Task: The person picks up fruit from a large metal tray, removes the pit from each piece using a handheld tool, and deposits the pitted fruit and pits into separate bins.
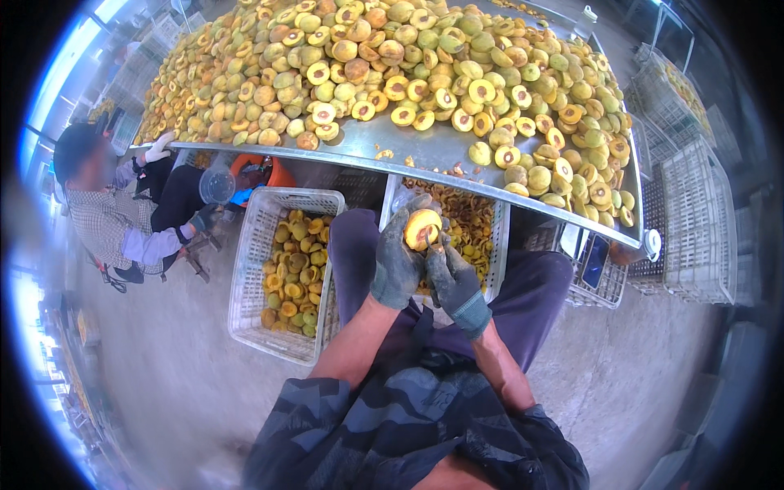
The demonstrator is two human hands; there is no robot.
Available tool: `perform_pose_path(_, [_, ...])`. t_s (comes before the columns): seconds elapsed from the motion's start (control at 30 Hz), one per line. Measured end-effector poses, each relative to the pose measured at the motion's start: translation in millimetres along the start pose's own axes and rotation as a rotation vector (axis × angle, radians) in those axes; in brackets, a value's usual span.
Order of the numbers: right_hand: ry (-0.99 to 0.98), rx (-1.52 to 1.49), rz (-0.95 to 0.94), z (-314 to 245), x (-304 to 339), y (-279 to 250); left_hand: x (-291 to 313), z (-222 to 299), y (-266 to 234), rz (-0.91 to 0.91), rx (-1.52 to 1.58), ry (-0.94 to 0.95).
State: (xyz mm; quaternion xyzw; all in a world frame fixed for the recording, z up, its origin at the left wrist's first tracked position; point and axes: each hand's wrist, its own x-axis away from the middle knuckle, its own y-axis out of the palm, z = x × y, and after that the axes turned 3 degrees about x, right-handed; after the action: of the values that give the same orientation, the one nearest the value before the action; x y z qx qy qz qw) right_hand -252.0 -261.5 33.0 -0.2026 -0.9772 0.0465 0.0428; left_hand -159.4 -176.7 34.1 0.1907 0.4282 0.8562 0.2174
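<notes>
Above my lap, my left hand (396, 263) in a dirty grey glove is closed around a halved yellow peach (421, 227). Its cut face is turned up, with a brown centre showing. My right hand (457, 287), gloved the same way, is closed just beside the fruit. A thin dark tip shows by its fingers against the peach, too small to name. Beneath both hands, a white crate (501, 245) between my knees holds peels and scraps. Left of my knee stands another white crate (245, 282) with peach halves (296, 265) in it.
A metal table (359, 151) ahead carries a large heap of halved peaches (343, 65). At far left sits a person (114, 196) near an orange bucket (278, 173). Stacked crates (694, 220) and a small basket (600, 282) stand at right.
</notes>
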Motion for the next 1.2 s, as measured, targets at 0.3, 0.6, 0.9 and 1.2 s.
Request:
perform_pose_path(0.3, [0.059,-0.065,-0.009,11.5,6.4,-1.7,3.1,-12.3,15.1,0.026,-0.3,0.128])
perform_pose_path(0.6, [0.242,-0.183,-0.098,8.7,10.6,-24.9,-3.4,-40.5,24.1,0.108,-0.544,0.261])
perform_pose_path(0.9, [0.297,-0.391,-0.246,5.7,16.1,-39.3,-8.9,-36.6,21.8,-0.04,-0.935,0.508])
perform_pose_path(1.2, [0.518,-0.54,-0.451,5.5,23.1,-39.2,-20.9,-43.6,-18.9,-0.235,-1.2,0.763])
